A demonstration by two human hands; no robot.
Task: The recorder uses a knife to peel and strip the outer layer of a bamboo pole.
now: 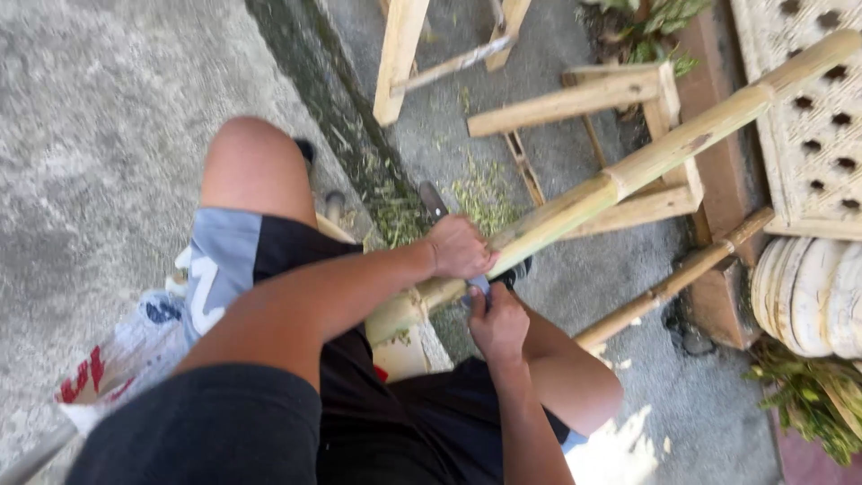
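We look down on a thick green-yellow bamboo pole [628,175] that runs slantwise from our lap up to the right, resting against a carved white lattice panel [808,117]. Our left hand [460,247] lies over the pole near its lower end, fingers curled shut around the handle of a blade [434,200] whose dark metal sticks out beyond the knuckles toward the ground. Our right hand [498,323] sits just below the pole, fingers closed on the blade's other end, a grey tip showing at the thumb; how tightly it grips we cannot tell. Green shavings [480,193] lie scattered on the concrete floor [90,135] just past the hands. A thinner bamboo pole [673,283] lies near the first, to its right. A wooden stool frame [620,99] lies tipped behind the pole, and a plastic bag [126,355] sits by our left thigh.
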